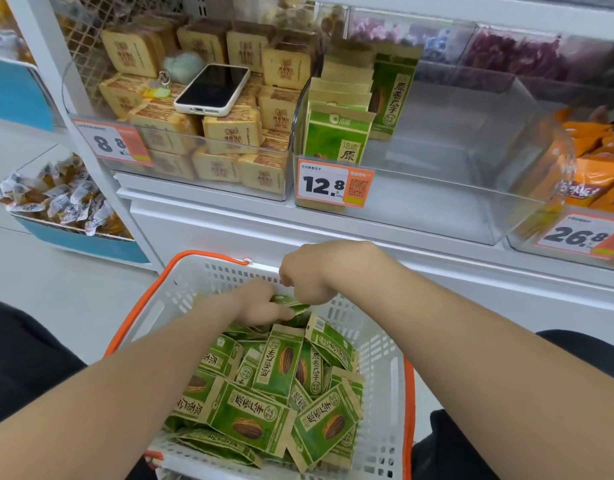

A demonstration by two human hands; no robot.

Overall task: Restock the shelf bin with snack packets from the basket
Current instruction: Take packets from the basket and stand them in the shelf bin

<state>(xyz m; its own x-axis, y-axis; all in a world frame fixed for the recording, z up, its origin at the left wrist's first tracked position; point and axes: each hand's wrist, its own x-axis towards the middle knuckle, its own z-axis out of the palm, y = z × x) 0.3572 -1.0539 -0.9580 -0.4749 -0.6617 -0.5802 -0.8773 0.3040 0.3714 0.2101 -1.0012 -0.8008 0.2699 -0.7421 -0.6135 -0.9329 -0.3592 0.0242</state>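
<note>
Fingers (287, 280) of the right hand (307, 280) are curling down and seem to be pinching the top of one green packet (291, 303), though the hand is hiding most of that grip. The left hand (258, 303) is reaching in beside it, its fingers straight and close together, touching the same packet. Both hands are working at the far end of the white basket (380, 341), in the middle of the frame. A heap of packets (281, 393) is lying in the lower middle. So the person is doing the picking-up step. The clear shelf bin (454, 202) is sitting at upper right, with a few standing packets (336, 133) at its left end. Next, I think, the packet needs lifting up and standing in the bare part.
</note>
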